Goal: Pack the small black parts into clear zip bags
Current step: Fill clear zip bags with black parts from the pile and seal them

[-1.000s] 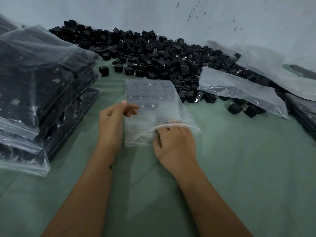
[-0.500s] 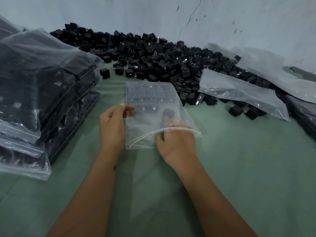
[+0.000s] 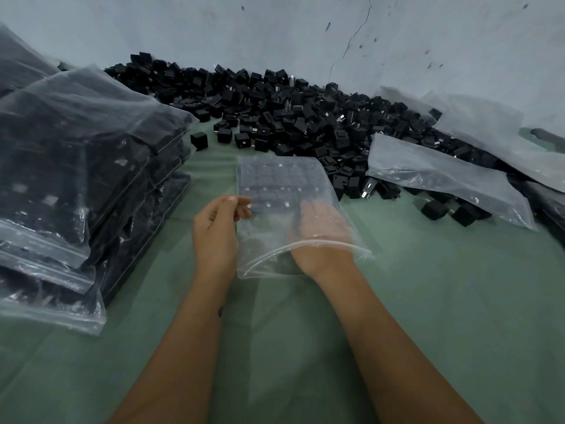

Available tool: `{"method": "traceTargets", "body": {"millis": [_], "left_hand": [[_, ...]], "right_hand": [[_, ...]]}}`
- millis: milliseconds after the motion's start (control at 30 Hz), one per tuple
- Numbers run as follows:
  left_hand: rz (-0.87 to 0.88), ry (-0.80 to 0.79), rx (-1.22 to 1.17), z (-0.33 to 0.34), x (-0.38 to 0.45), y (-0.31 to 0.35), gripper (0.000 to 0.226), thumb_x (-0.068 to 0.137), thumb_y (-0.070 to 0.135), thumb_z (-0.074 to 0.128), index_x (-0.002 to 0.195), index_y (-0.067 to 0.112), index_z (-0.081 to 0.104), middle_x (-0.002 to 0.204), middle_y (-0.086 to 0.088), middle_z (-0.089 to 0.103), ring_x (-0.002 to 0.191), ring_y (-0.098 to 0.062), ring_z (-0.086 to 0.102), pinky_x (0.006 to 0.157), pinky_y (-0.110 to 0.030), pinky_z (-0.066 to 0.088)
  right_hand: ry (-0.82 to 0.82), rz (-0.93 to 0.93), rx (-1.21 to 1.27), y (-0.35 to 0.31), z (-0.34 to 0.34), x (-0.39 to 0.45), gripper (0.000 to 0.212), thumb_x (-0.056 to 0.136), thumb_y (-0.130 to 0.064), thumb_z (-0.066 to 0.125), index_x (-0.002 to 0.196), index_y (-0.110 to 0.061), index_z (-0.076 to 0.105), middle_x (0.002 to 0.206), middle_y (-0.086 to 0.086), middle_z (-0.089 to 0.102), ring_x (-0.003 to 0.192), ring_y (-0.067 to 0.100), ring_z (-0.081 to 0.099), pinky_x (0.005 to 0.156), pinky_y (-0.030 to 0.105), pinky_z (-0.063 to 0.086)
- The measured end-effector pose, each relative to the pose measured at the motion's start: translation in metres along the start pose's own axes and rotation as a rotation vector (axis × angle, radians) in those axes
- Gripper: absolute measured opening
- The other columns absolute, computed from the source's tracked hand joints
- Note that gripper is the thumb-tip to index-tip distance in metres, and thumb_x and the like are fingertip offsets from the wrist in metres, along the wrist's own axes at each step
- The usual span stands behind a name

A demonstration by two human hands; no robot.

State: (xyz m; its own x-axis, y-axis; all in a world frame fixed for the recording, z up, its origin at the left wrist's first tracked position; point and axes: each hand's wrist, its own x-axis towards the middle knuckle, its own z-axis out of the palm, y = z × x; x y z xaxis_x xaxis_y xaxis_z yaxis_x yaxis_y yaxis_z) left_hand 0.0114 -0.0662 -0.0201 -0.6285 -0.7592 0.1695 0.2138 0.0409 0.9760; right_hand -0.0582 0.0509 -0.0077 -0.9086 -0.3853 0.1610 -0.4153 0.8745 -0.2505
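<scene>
Zip bag [image 3: 276, 191] lies on the green counter [image 3: 428, 301] before the heap of black parts [image 3: 290, 117]; your left hand [image 3: 215, 231] pinches its edge, your right hand [image 3: 321, 228] sits inside, fingers spread

The little parts [image 3: 275, 117] in the pile at 12 o'clock are black, some with shiny silver bits. The zip bags [image 3: 443, 175] are clear. The cloth [image 3: 428, 301] is soft green and the wall [image 3: 275, 32] is pale grey-blue with a dark crack.
</scene>
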Motion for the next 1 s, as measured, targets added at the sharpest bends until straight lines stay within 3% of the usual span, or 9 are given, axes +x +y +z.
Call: {"method": "traceTargets", "body": {"millis": [100,333,433,467,667,733,867,933,1000], "left_hand": [[0.002,-0.009,0.004,0.0,0.0,0.0,0.029,0.097,0.012,0.045,0.083,0.008,0.071,0.072,0.002,0.062,0.064,0.008,0.055,0.063,-0.003,0.04],[0.005,-0.085,0.021,-0.002,-0.001,0.001,0.026,0.096,0.01,0.049,0.084,0.012,0.072,0.076,0.002,0.066,0.072,0.003,0.058,0.067,-0.004,0.042],[0.094,-0.219,-0.03,-0.004,-0.006,0.006,0.019,0.091,0.008,0.054,0.087,0.007,0.073,0.088,0.0,0.073,0.09,-0.006,0.065,0.081,-0.011,0.046],[0.121,-0.289,-0.046,-0.005,-0.007,0.008,0.019,0.088,0.011,0.055,0.09,0.005,0.074,0.093,-0.001,0.075,0.096,-0.009,0.066,0.085,-0.013,0.046],[0.147,-0.592,0.243,-0.003,-0.012,0.002,0.014,0.088,0.008,0.066,0.096,0.012,0.077,0.105,0.003,0.074,0.107,-0.008,0.064,0.098,-0.027,0.047],[0.194,-0.685,0.44,-0.003,-0.01,-0.004,0.015,0.089,0.005,0.067,0.096,0.014,0.077,0.102,0.002,0.073,0.105,-0.012,0.064,0.099,-0.037,0.047],[0.234,-0.715,0.599,-0.003,-0.009,-0.006,0.014,0.087,0.012,0.07,0.096,0.019,0.079,0.102,0.011,0.072,0.108,-0.009,0.059,0.099,-0.031,0.045],[0.258,-0.695,0.605,-0.002,-0.009,-0.005,0.014,0.086,0.011,0.071,0.096,0.018,0.079,0.102,0.01,0.072,0.106,-0.006,0.059,0.098,-0.026,0.045],[0.277,-0.693,0.616,-0.001,-0.01,-0.005,0.014,0.085,0.01,0.071,0.095,0.016,0.079,0.102,0.008,0.072,0.102,-0.002,0.059,0.093,-0.017,0.044]], "right_hand": [[0.022,-0.044,0.034,0.003,0.007,0.004,0.017,0.091,-0.03,0.056,0.102,-0.017,0.055,0.099,0.001,0.053,0.091,0.019,0.053,0.079,0.029,0.046],[-0.097,-0.028,-0.006,0.003,0.003,-0.008,0.046,0.092,-0.032,0.048,0.135,-0.023,0.034,0.121,0.006,0.05,0.107,0.027,0.05,0.089,0.042,0.049],[-0.248,-0.044,-0.009,0.002,-0.006,-0.023,0.019,0.096,-0.029,0.039,0.101,-0.021,0.055,0.093,-0.003,0.056,0.095,0.024,0.054,0.075,0.034,0.043],[-0.309,-0.07,0.001,0.003,-0.009,-0.031,0.024,0.097,-0.031,0.036,0.09,-0.022,0.057,0.087,-0.004,0.056,0.092,0.022,0.054,0.075,0.033,0.041],[-0.546,-0.296,0.174,0.013,-0.051,-0.058,0.029,0.093,-0.041,0.049,0.116,-0.031,0.061,0.119,-0.008,0.061,0.111,0.012,0.054,0.095,0.031,0.044],[-0.58,-0.245,0.344,0.02,-0.069,-0.059,0.023,0.09,-0.047,0.052,0.102,-0.035,0.067,0.101,-0.012,0.068,0.095,0.007,0.061,0.085,0.03,0.049],[-0.094,-0.032,0.493,0.058,-0.081,-0.038,0.034,0.088,-0.048,0.052,0.069,-0.024,0.067,0.073,0.001,0.068,0.068,0.013,0.061,0.066,0.031,0.048],[0.184,0.143,0.528,0.088,-0.072,-0.019,0.023,0.089,-0.035,0.054,0.076,-0.022,0.067,0.083,-0.001,0.066,0.076,0.008,0.057,0.068,0.027,0.043],[0.288,0.317,0.458,0.12,-0.059,-0.001,0.021,0.089,-0.026,0.052,0.104,-0.023,0.067,0.111,0.003,0.061,0.101,0.016,0.055,0.084,0.032,0.044]]}}
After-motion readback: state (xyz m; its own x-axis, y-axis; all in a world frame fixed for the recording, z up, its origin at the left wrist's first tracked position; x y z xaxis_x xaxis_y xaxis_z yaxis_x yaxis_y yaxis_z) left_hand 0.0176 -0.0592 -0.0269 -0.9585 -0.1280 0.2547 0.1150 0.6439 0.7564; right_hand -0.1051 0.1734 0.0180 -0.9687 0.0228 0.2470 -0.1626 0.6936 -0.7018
